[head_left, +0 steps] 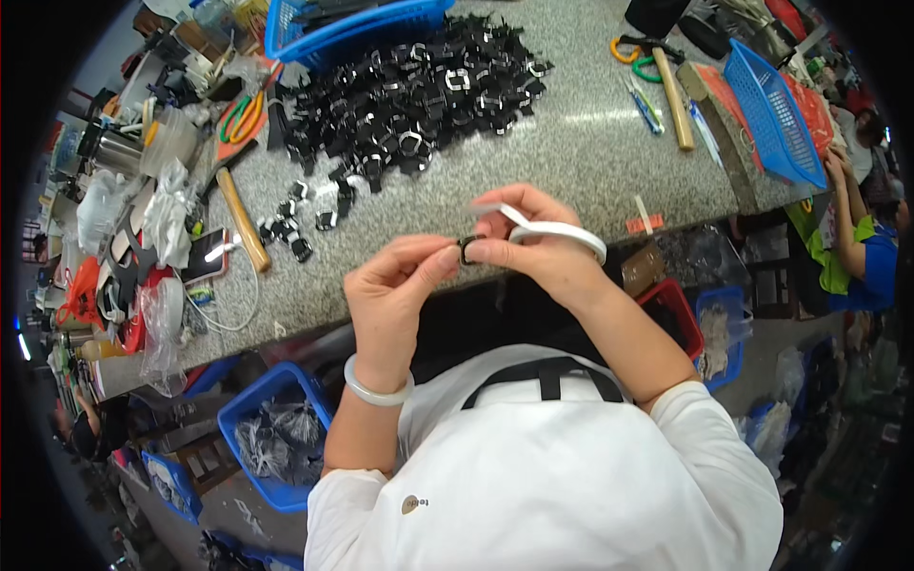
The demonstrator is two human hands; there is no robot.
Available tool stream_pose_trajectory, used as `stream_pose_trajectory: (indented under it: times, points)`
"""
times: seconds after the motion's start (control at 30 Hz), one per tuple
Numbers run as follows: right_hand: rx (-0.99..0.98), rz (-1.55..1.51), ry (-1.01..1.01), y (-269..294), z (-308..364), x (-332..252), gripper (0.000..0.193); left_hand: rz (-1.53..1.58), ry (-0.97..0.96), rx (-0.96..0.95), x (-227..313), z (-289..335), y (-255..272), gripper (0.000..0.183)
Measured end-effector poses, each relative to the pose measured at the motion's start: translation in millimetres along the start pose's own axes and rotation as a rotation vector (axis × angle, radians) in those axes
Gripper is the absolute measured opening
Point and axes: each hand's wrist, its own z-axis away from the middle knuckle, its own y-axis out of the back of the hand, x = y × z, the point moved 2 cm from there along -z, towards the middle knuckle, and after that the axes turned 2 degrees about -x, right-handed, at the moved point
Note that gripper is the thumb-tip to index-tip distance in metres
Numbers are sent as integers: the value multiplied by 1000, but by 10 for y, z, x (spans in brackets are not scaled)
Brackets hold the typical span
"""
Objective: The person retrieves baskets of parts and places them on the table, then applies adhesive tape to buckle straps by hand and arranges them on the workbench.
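My left hand point(395, 281), a pale bangle point(378, 388) on its wrist, pinches one side of a small dark buckle piece point(465, 249). On the other side of that piece are the thumb and fingers of my right hand point(543, 249). A roll of narrow white tape point(571, 234) rests in my right hand, its loose end standing up above the fingers. Both hands meet over the table's near edge. Past them lies a heap of black strap pieces with shiny buckles point(409, 105). A smaller group of such pieces point(295, 224) sits left of the heap.
A blue basket point(314, 48) stands behind the heap. On the left lie a wooden-handled tool point(243, 219), scissors point(243, 119) and a phone point(207, 257). Another wooden-handled tool point(674, 100) and a blue basket point(776, 114) are on the right. A blue crate point(276, 376) stands below.
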Motion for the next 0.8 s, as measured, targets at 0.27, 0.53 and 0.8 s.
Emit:
stream_pose_trajectory:
  times: [0.27, 0.53, 0.8]
  points:
    - [121, -129, 104, -11, 186, 16, 42, 222, 86, 23, -122, 69, -113, 23]
    - [327, 75, 319, 176, 767, 40, 34, 516, 368, -167, -464, 191, -197, 20]
    - [1466, 204, 288, 2109, 2513, 1175, 30, 641, 575, -340, -509, 32, -604, 22]
